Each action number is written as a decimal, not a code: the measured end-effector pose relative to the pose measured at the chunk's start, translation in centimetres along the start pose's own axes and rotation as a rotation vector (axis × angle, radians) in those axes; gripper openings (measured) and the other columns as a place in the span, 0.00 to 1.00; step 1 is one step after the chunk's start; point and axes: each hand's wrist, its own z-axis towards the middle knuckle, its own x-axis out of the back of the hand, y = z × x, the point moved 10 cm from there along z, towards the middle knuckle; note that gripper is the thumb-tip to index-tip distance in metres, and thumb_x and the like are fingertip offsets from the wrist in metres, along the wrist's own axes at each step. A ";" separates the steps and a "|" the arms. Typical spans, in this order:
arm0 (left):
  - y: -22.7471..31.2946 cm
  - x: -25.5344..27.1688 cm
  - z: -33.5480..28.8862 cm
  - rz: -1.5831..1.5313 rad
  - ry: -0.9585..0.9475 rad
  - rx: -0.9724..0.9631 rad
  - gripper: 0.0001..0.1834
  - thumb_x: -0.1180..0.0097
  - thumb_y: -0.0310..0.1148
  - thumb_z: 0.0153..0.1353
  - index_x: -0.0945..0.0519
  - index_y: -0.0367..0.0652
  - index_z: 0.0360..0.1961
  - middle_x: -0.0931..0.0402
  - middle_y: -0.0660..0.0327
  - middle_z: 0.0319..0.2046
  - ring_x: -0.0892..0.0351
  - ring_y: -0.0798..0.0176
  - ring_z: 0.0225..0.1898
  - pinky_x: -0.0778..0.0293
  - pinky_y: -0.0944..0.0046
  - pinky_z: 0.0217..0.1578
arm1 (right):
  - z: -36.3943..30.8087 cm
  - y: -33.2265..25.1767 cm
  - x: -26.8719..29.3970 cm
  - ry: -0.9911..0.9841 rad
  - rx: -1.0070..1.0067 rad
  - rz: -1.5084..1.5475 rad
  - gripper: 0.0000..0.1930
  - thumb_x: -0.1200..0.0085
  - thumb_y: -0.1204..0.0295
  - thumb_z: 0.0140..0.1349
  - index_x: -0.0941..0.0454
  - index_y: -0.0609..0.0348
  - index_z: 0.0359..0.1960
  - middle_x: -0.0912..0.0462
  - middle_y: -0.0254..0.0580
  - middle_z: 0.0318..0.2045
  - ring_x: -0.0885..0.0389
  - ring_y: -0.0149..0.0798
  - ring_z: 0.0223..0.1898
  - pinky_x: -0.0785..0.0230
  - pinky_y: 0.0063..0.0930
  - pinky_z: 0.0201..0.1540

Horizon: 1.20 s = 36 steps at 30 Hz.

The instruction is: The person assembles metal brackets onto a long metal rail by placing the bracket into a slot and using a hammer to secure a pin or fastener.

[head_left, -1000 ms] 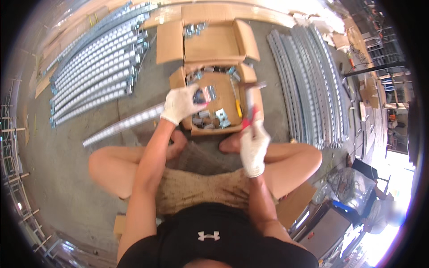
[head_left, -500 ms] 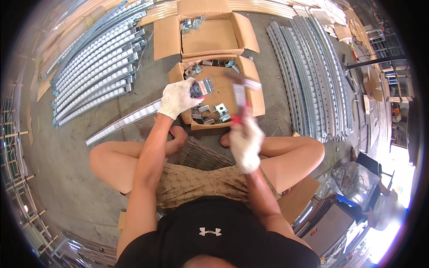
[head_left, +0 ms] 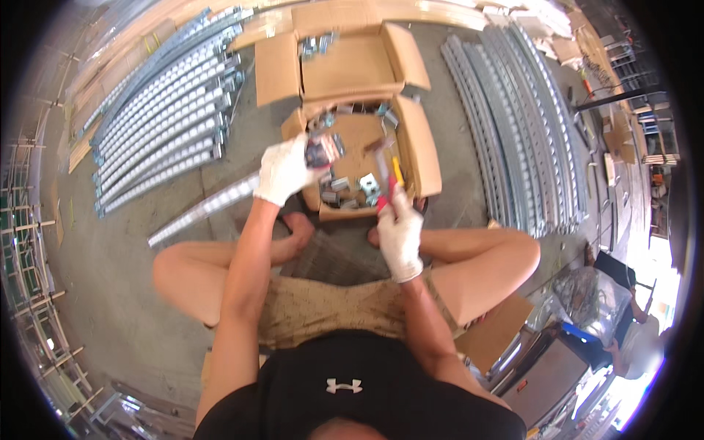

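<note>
Out left of the left hand runs the metal bar it's clasping, blurred end jutting beyond the grip over the open carton; to that grip's right, the right hand clenches a red-handled hammer, brackets lying between.

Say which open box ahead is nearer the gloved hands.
The box by the feet, with the hammer over it; the other box lies beyond.

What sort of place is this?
Probably a workshop or warehouse: long metal bars lie in rows on a bare grey floor, near open cardboard boxes holding small metal brackets.
</note>
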 end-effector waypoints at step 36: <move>-0.5 -1.5 -0.7 -0.017 -0.069 0.009 0.33 0.25 0.59 0.48 0.18 0.43 0.43 0.12 0.51 0.35 0.11 0.46 0.39 0.17 0.50 0.41 | -2.4 -10.2 2.3 -0.074 0.479 0.027 0.22 0.43 0.78 0.71 0.24 0.65 0.66 0.16 0.45 0.30 0.20 0.34 0.27 0.24 0.27 0.37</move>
